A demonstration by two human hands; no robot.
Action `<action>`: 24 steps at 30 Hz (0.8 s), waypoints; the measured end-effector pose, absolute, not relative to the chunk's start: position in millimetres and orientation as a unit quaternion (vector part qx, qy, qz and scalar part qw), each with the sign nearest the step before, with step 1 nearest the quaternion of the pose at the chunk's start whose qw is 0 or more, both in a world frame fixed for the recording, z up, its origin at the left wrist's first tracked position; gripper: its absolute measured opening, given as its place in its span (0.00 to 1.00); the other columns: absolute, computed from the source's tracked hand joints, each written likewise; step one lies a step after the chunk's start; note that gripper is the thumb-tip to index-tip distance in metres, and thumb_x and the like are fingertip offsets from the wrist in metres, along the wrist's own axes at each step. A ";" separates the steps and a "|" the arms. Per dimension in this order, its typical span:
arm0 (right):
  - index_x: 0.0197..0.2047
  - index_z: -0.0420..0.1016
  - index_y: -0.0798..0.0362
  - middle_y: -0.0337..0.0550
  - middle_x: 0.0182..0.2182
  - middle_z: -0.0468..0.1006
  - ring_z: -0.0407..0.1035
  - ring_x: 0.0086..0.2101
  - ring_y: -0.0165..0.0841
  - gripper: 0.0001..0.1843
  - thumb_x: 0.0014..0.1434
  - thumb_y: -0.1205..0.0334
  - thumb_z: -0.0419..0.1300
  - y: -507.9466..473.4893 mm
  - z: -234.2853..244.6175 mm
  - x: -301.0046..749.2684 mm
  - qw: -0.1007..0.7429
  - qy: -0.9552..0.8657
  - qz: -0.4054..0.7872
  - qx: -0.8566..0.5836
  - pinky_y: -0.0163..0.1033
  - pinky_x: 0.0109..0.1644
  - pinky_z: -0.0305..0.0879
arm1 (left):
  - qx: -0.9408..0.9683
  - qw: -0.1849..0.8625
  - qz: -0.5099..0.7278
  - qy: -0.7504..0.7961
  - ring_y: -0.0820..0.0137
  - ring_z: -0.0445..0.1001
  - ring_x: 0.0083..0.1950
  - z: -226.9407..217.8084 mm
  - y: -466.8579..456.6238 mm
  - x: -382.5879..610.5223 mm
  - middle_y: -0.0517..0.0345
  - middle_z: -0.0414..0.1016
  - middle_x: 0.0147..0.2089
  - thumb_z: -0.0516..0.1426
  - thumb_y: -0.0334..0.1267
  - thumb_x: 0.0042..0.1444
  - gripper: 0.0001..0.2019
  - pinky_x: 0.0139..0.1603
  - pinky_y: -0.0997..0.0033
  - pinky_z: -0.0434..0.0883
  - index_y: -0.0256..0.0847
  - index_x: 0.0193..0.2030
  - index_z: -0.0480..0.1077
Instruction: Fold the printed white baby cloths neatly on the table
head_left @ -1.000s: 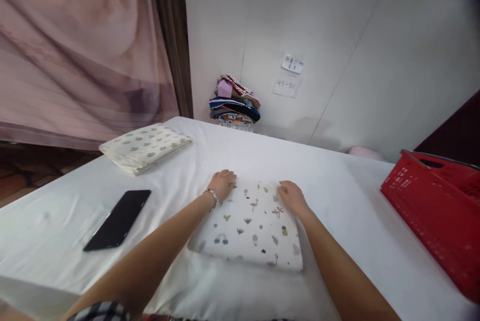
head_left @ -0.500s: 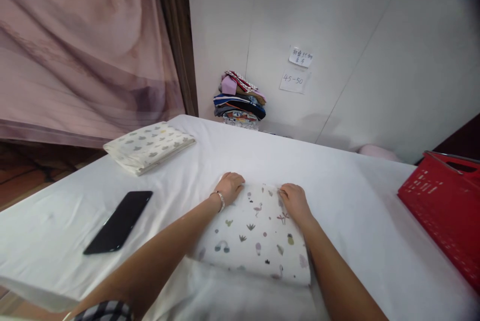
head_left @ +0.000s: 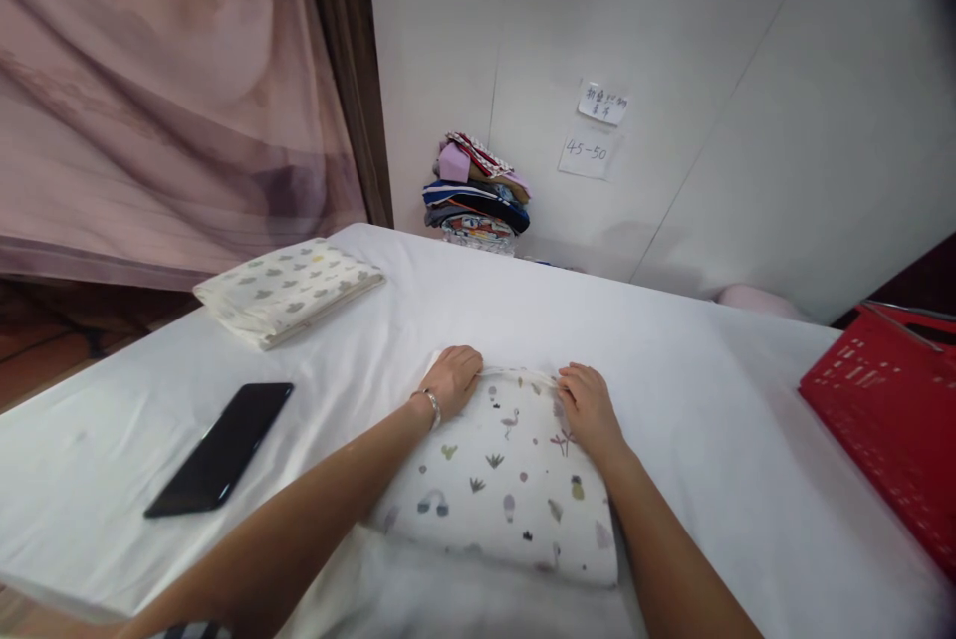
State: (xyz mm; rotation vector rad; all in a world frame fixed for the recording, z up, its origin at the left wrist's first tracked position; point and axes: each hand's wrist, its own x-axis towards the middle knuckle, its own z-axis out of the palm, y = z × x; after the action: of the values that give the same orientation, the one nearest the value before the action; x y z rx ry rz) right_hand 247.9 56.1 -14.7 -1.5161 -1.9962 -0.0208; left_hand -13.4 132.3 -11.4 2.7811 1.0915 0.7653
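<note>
A folded white cloth (head_left: pixel 515 480) printed with flamingos, pineapples and leaves lies at the front of the table. My left hand (head_left: pixel 454 382), with a bracelet at the wrist, grips its far left corner, fingers curled over the edge. At the far right corner, my right hand (head_left: pixel 589 402) pinches the same edge. Between the two hands the far edge looks slightly raised. The undersides of the fingers are hidden.
Left of my arm lies a black phone (head_left: pixel 221 450). Behind it sits a folded cloth with grey clouds (head_left: pixel 291 289). A red basket (head_left: pixel 881 410) stands at the right on the white-covered table (head_left: pixel 694 400). Stacked fabrics (head_left: pixel 478 189) rise beyond the far edge, by the wall.
The far edge of the cloth now shows a small raised fold between my hands. Both hands keep their hold at the corners. The view has shifted slightly.
</note>
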 end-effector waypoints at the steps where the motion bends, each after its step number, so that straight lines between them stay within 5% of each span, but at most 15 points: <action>1: 0.33 0.70 0.51 0.46 0.39 0.74 0.63 0.45 0.38 0.10 0.57 0.68 0.48 55.6 -13.0 247.7 0.311 -0.759 -0.006 -0.572 0.47 0.53 0.53 | 0.901 0.028 0.243 0.357 0.64 0.66 0.46 -10.4 131.7 -13.2 0.52 0.71 0.40 0.48 0.26 0.52 0.08 0.51 0.59 0.63 0.40 0.34 0.65; 5: 0.32 0.69 0.51 0.42 0.31 0.73 0.64 0.35 0.34 0.09 0.59 0.66 0.48 54.6 -11.5 249.3 0.279 -0.764 0.005 -0.582 0.44 0.51 0.53 | 0.902 0.020 0.234 0.361 0.65 0.67 0.42 -8.2 129.3 -13.2 0.53 0.70 0.36 0.48 0.27 0.52 0.08 0.48 0.61 0.63 0.40 0.33 0.66; 12: 0.44 0.70 0.52 0.45 0.37 0.74 0.64 0.40 0.36 0.12 0.60 0.63 0.49 54.1 -11.3 250.1 0.252 -0.769 0.017 -0.587 0.43 0.50 0.52 | 0.900 0.025 0.238 0.363 0.65 0.67 0.44 -9.3 130.1 -14.4 0.54 0.71 0.39 0.51 0.37 0.57 0.10 0.51 0.60 0.61 0.40 0.44 0.68; 18: 0.39 0.73 0.52 0.43 0.35 0.75 0.64 0.39 0.35 0.11 0.59 0.64 0.50 61.4 -9.1 250.5 0.260 -0.755 0.017 -0.602 0.42 0.51 0.51 | 0.882 0.066 0.227 0.408 0.67 0.68 0.42 -1.1 141.2 -7.9 0.55 0.71 0.36 0.50 0.41 0.59 0.11 0.48 0.62 0.63 0.41 0.33 0.71; 24: 0.36 0.75 0.52 0.43 0.33 0.76 0.66 0.36 0.34 0.11 0.59 0.62 0.51 70.0 -11.4 251.6 0.250 -0.728 0.042 -0.638 0.38 0.45 0.56 | 0.856 0.139 0.204 0.455 0.68 0.70 0.42 -7.2 148.0 -0.3 0.58 0.74 0.37 0.48 0.41 0.59 0.11 0.54 0.62 0.60 0.41 0.33 0.69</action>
State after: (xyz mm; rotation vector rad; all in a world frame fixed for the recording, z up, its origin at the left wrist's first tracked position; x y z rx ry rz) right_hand 251.6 70.0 -11.4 -1.7359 -1.9809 0.1137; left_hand -0.3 148.0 -7.2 2.4743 1.3147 0.5907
